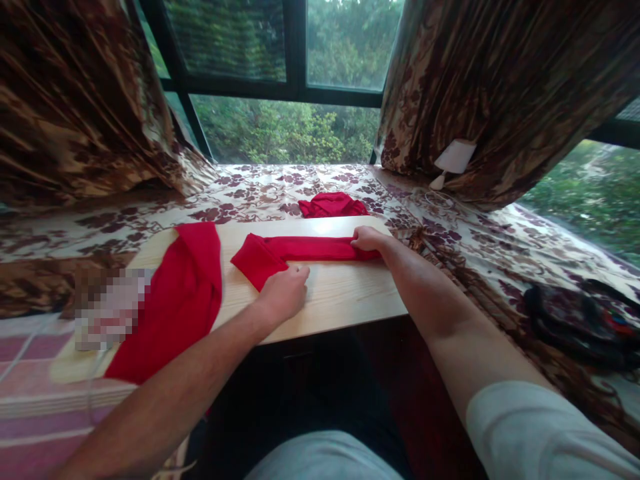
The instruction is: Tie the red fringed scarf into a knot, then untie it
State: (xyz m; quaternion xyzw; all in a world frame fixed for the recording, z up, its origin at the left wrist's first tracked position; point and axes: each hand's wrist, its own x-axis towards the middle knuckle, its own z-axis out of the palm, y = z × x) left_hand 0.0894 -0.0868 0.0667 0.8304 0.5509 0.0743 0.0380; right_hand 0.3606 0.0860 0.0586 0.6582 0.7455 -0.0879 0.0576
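Observation:
A red cloth, folded into a long narrow strip, lies across a light wooden tabletop. My right hand rests on the strip's right end with fingers curled down onto it. Closed like a fist, my left hand pinches the strip's left part at its near edge. A second red cloth lies spread at the table's left and hangs over the near edge. A third, crumpled red cloth sits just beyond the table's far edge.
A floral brown-and-cream cover spreads around the table up to a window, with heavy patterned curtains on both sides. A small white lamp stands at the right. A dark bag lies at the far right.

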